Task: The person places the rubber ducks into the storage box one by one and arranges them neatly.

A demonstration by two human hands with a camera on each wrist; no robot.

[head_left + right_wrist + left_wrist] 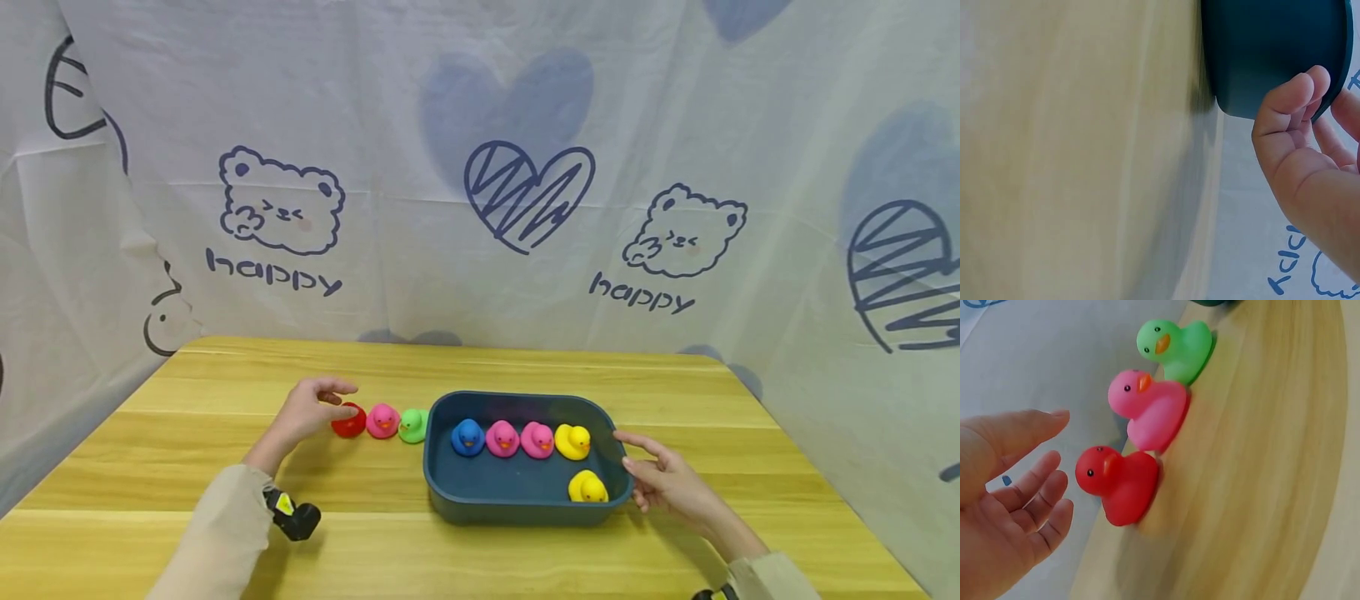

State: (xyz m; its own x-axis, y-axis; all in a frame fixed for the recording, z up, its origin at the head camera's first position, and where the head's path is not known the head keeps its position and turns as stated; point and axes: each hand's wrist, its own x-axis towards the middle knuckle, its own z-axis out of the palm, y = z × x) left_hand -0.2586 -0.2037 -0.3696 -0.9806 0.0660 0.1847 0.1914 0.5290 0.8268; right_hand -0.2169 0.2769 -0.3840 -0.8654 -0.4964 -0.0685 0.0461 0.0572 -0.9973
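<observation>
A red rubber duck [1124, 481] stands at the left end of a short row, beside a pink duck [1157, 412] and a green duck [1188, 350]. Close to the red duck hovers my left hand [311, 410], thumb and fingers apart with a gap to the duck in the left wrist view. To the right of the row stands a dark blue box [517, 512]. At the box's right end, my right hand [671, 483] holds the rim, with curled fingers against the outer wall [1272, 50].
Inside the box, a blue duck [468, 439], two pink ducks [502, 439] and a yellow duck [572, 442] line the back; another yellow duck [588, 487] sits front right. The wooden table [360, 542] meets a printed curtain [405, 250] behind.
</observation>
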